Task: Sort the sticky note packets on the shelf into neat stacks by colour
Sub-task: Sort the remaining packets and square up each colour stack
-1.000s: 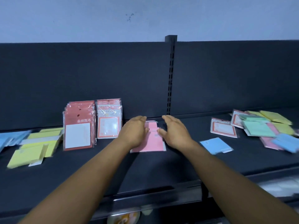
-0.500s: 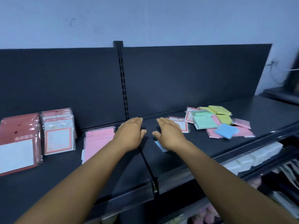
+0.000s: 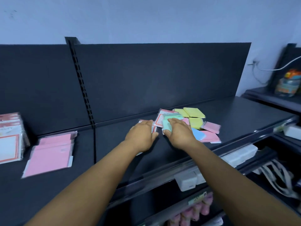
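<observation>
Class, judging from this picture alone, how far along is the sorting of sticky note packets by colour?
Done: a pink stack lies sorted at the left, beside a stack of red-bordered packets. In hand: the right hand rests on a green packet in the mixed pile; the left hand reaches alongside. Left: yellow packets, a blue one and loose pink packets remain jumbled.

A shop: dark slotted display shelving (image 3: 228,111), packaged stationery (image 3: 195,123), stocked lower racks.

The shelf (image 3: 236,111) and its back panel (image 3: 162,79) look like matt dark metal. The pink packets (image 3: 50,157) are paper in glossy clear plastic wrap, as are the yellow packets (image 3: 194,112).
</observation>
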